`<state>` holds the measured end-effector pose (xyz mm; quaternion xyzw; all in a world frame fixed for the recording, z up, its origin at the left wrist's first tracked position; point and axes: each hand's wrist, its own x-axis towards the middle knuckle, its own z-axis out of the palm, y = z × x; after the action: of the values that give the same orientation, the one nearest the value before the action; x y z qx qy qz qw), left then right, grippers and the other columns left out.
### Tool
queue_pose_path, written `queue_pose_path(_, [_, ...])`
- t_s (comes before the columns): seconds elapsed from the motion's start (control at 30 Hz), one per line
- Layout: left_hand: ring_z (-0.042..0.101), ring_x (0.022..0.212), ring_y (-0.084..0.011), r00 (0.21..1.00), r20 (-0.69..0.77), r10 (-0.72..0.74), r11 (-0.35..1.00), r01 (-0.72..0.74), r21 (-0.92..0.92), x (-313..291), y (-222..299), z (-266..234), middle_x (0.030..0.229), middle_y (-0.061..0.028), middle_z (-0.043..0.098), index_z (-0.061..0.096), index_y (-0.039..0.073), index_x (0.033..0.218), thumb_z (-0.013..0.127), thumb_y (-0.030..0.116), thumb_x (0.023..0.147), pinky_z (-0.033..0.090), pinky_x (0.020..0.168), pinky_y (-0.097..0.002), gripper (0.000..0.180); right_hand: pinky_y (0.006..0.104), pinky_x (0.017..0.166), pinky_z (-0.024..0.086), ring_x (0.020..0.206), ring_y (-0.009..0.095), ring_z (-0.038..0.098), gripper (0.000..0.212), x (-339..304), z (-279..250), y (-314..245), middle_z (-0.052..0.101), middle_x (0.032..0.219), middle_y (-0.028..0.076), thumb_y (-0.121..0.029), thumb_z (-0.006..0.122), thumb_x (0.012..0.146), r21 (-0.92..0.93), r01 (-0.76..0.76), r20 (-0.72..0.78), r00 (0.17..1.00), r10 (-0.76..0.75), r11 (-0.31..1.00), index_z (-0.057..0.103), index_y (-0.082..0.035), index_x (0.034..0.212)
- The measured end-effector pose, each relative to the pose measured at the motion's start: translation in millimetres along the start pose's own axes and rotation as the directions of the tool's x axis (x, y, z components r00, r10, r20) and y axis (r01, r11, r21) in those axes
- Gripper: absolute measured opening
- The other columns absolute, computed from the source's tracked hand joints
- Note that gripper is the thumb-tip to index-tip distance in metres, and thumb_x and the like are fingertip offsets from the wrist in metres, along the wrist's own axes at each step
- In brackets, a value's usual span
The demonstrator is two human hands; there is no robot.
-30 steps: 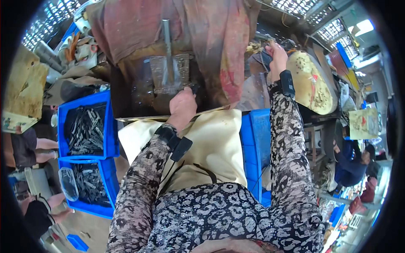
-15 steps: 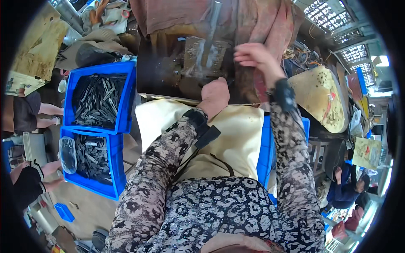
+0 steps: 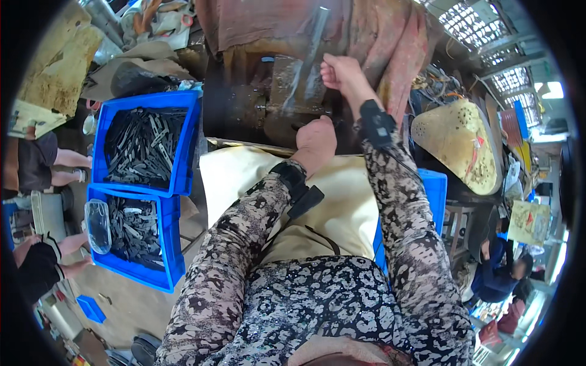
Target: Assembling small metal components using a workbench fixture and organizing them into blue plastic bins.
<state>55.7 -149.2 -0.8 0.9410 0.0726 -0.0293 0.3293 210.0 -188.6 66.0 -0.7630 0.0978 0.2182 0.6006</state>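
My left hand (image 3: 315, 143) is curled into a closed fist at the near side of a dark, wet work basin (image 3: 232, 116). What its fingers hold, if anything, is hidden beneath it. My right hand (image 3: 345, 76) hovers over the basin's right part with its fingers bent inward, beside a wet greyish block (image 3: 288, 79); I cannot make out anything in its grasp. A clear tube (image 3: 317, 33) slants down from the top toward the block, and water runs off its lower end.
Two blue crates (image 3: 190, 143) of thin dark metal pieces (image 3: 143, 143) stand at the left. Reddish cloth (image 3: 390, 55) drapes behind and right of the basin. A stained yellowish stool seat (image 3: 458, 143) lies to the right. Other people (image 3: 500, 268) are at both sides.
My right hand has come left, toward the tube, and its fingers have gone from stretched out to curled. My left hand has barely shifted, staying closed.
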Motion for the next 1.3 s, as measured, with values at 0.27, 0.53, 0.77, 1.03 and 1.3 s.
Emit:
queue_pose_path(0.27, [0.065, 0.077, -0.0269, 0.988, -0.137, -0.071, 0.928, 0.015, -0.371, 13, 4, -17, 0.083, -0.0131, 0.064, 0.055, 0.004, 0.093, 0.055, 0.024, 0.092, 0.051, 0.067, -0.0419, 0.02, 0.0304, 0.069, 0.052, 0.076, 0.017, 0.065, 0.037, -58, -101, -19, 0.068, 0.092, 0.007, -0.033, 0.064, 0.087, -0.823, 0.412, 0.068, 0.755, -0.653, 0.39, 0.063, -0.004, 0.109])
queue_pose_path(0.53, [0.06, 0.078, -0.019, 0.993, 0.112, -0.02, -0.236, 0.104, -0.966, 8, 45, -31, 0.086, -0.0064, 0.059, 0.055, 0.005, 0.094, 0.055, 0.026, 0.095, 0.05, 0.067, -0.0362, 0.021, 0.0356, 0.088, 0.048, 0.1, 0.027, 0.063, 0.054, -152, -60, 78, 0.063, 0.11, 0.018, -0.03, 0.063, 0.085, -0.403, 0.595, 0.092, 0.783, -0.616, 0.696, 0.048, -0.008, 0.132])
queue_pose_path(0.77, [0.058, 0.088, -0.0196, 0.919, 0.378, 0.114, -0.23, 0.395, -0.89, -3, 85, -6, 0.09, -0.0052, 0.058, 0.053, 0.006, 0.105, 0.052, 0.027, 0.097, 0.049, 0.077, -0.0353, 0.022, 0.0426, 0.08, 0.05, 0.092, 0.04, 0.062, 0.052, -183, -98, 82, 0.064, 0.102, 0.021, -0.023, 0.063, 0.082, -0.604, 0.502, -0.053, 0.75, -0.659, 0.619, 0.049, -0.008, 0.129])
queue_pose_path(1.03, [0.059, 0.081, -0.0212, 0.762, 0.43, 0.485, 0.22, 0.37, -0.903, -34, 172, 22, 0.092, -0.0061, 0.061, 0.053, 0.003, 0.108, 0.056, 0.028, 0.094, 0.049, 0.075, -0.0361, 0.029, 0.0286, 0.052, 0.046, 0.063, 0.02, 0.062, 0.042, -201, -168, 143, 0.063, 0.075, 0.009, -0.016, 0.061, 0.086, -0.07, 0.586, -0.511, 0.674, -0.534, 0.807, 0.055, -0.005, 0.126])
queue_pose_path(1.3, [0.06, 0.096, -0.0327, 0.761, -0.238, 0.603, 0.752, -0.642, -0.15, -15, 108, 18, 0.104, -0.0152, 0.064, 0.059, 0.002, 0.11, 0.061, 0.023, 0.086, 0.047, 0.082, -0.0398, 0.032, 0.0211, 0.041, 0.034, 0.045, 0.008, 0.045, 0.048, -187, -294, 258, 0.051, 0.063, -0.001, -0.015, 0.063, 0.086, 0.468, 0.4, -0.775, 0.613, 0.15, 0.788, 0.05, 0.001, 0.13])
